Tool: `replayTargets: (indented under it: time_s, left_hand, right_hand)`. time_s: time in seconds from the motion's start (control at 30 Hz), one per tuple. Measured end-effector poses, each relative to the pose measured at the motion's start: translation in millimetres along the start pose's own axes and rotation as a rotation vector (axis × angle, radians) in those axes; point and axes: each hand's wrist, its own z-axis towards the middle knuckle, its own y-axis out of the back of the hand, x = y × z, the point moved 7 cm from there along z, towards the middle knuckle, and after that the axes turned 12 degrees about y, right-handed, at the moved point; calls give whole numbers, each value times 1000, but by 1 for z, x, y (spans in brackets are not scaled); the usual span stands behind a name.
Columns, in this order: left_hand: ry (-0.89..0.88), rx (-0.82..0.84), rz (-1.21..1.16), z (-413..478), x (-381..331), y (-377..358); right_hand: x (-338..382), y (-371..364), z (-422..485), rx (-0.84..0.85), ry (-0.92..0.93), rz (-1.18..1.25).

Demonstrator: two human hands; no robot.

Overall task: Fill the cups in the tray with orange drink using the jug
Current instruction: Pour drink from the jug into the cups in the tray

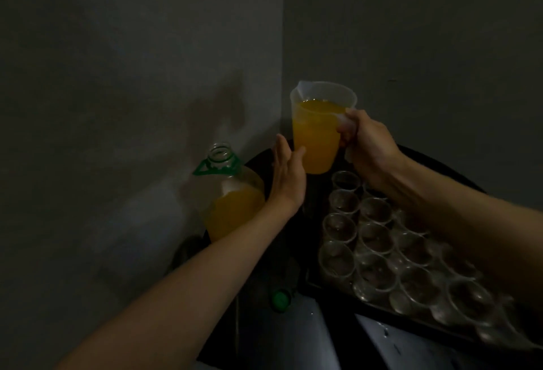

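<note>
One jug point(318, 134), mostly full of orange drink, upright above far end of tray point(411, 317). Right grip point(367, 146) clenched round jug handle. Left grip point(286, 173) released, thumb touching jug's lower side. Roughly twenty empty cups point(376, 237) in tray, some hidden. One bottle point(232, 202), one green cap point(281, 299) left of tray.

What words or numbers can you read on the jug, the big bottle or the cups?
None can be read. The jug shows no clear markings, the bottle has no label in view, the cups look plain, and the green cap is too dark to tell.
</note>
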Motion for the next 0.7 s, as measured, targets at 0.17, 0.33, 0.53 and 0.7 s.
replayTargets:
  time_s: [0.17, 0.33, 0.53, 0.7]
  left_hand:
    - [8, 85, -182, 15, -10, -26]
    - [-24, 231, -221, 9, -13, -71]
    - [12, 228, -311, -4, -7, -113]
    - [87, 264, -342, -24, 2, -145]
  right_hand:
    - [36, 42, 2, 80, -17, -13]
    - [57, 71, -6, 41, -28, 16]
    - [67, 113, -8, 56, -53, -62]
    - [63, 148, -14, 45, -71, -106]
